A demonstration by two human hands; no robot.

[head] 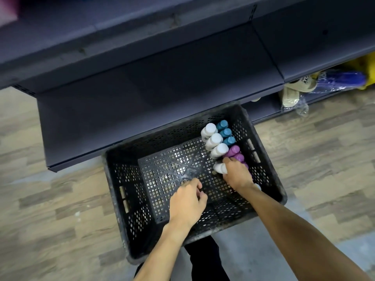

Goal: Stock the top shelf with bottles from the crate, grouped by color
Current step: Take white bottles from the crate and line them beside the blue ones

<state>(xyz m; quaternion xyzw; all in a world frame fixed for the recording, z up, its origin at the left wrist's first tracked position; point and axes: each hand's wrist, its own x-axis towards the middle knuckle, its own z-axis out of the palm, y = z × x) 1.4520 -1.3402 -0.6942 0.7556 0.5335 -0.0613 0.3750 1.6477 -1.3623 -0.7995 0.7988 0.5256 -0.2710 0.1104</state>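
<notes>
Both hands were down inside the black crate, lower centre of frame. Right hand, right of centre, had its fingers curled round a white bottle, whose top poked out left of the thumb. Its knuckles covered part of the purple bottles. Left hand hung over the bare crate floor, fingers loosely curled, holding nothing. Bottles stood upright along the crate's right wall: white bottles in a row, teal bottles beside them nearer the wall, purple just below the teal. Dark shelf filled the upper frame just above the crate. Wrapped goods sat mid-right on a lower shelf, print too blurred to read. Bottle labels unreadable.
</notes>
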